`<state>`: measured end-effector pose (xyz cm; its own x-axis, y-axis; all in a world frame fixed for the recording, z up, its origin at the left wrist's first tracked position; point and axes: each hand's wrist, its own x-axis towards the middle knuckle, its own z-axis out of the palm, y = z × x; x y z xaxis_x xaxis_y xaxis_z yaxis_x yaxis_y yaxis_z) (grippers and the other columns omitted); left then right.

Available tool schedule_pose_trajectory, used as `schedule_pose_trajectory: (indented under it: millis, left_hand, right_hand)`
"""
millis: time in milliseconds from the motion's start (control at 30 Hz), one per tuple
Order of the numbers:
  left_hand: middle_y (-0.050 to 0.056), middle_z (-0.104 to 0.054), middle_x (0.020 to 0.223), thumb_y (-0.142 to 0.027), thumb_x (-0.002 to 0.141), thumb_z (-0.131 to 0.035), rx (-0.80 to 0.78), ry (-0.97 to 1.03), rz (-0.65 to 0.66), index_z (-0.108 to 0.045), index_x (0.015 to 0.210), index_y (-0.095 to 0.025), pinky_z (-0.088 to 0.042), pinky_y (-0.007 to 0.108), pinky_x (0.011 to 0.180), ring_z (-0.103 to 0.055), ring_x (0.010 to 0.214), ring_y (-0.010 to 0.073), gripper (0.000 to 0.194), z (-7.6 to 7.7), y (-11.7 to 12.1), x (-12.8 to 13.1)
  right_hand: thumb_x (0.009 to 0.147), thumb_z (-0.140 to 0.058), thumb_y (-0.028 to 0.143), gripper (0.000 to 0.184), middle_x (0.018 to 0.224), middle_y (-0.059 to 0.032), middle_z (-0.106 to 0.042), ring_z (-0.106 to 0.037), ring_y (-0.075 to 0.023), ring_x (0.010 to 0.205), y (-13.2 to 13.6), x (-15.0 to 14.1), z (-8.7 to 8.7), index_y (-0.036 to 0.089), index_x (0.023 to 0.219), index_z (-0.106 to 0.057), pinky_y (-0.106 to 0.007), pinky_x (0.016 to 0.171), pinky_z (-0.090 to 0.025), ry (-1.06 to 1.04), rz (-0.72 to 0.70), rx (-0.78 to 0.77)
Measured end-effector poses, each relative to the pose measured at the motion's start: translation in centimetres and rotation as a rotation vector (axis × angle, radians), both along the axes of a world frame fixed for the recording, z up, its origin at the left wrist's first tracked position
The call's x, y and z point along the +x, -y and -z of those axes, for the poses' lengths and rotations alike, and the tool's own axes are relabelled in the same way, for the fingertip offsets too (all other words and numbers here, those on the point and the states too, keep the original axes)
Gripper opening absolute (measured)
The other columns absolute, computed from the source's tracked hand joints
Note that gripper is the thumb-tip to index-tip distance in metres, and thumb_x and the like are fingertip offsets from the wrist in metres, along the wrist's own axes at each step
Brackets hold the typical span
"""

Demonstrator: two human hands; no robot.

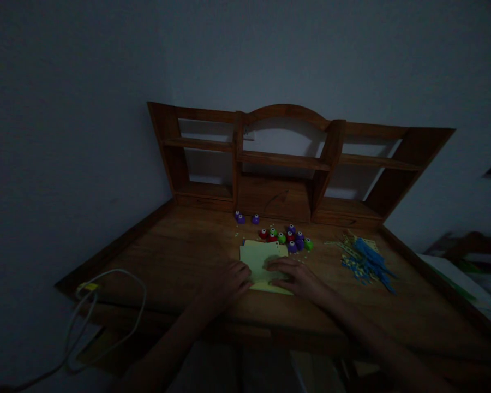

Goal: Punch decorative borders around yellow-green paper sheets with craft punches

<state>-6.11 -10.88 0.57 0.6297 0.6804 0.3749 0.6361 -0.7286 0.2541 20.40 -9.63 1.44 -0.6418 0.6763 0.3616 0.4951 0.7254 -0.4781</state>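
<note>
A pale green sheet of paper (258, 252) lies on yellow sheets (275, 288) near the desk's front edge. At its left edge is my left hand (232, 279), with the fingers bent close together on the paper. My right hand (293, 274) reaches over the right side, its fingers stretched out and apart on the sheet. Just behind the paper stand several small round red (263, 233), green (308, 243) and purple pieces (292, 247) with white tops. Tiny pale scraps are scattered around them. The picture is dim, so finger details are hard to see.
Blue strips (370, 256) and yellow punched strips (352, 250) lie heaped with small scraps at the right. A wooden shelf unit (284, 158) rises along the back of the desk (180, 245). A white cable (143, 297) loops over the left front edge.
</note>
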Motion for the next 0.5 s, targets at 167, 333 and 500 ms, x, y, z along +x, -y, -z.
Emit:
schedule_pose_trajectory:
  millis: [167,333,500]
  left_hand:
    - [0.003,-0.059,0.094,-0.033,0.088,-0.056,-0.092,0.059,0.015,-0.056,0.091,-0.02,-0.041,0.029,0.079,-0.054,0.09,0.0187,0.013,-0.5,-0.4,0.1]
    - [0.003,-0.061,0.089,-0.036,0.086,-0.059,-0.166,0.17,0.055,-0.061,0.085,-0.021,-0.041,0.027,0.077,-0.055,0.088,0.0178,0.015,-0.4,-1.2,0.3]
    - [0.002,-0.063,0.085,-0.038,0.086,-0.058,-0.227,0.28,0.034,-0.064,0.081,-0.021,-0.04,0.027,0.076,-0.057,0.083,0.0164,0.019,0.3,-2.1,0.8]
  right_hand:
    - [0.081,-0.067,0.04,0.02,0.095,-0.0055,-0.066,-0.062,-0.0192,0.092,-0.6,0.2,0.7,0.021,0.089,-0.07,-0.033,0.083,-0.05,-0.11,-0.005,-0.108]
    - [0.084,-0.064,0.039,0.021,0.085,-0.0048,-0.065,-0.062,-0.017,0.083,-1.1,-0.2,0.5,0.018,0.083,-0.069,-0.03,0.077,-0.049,-0.187,-0.039,-0.209]
    - [0.074,-0.074,0.043,0.027,0.087,-0.0041,-0.066,-0.062,-0.0173,0.084,-1.5,-0.4,0.1,0.019,0.085,-0.071,-0.03,0.078,-0.048,-0.191,-0.066,-0.255]
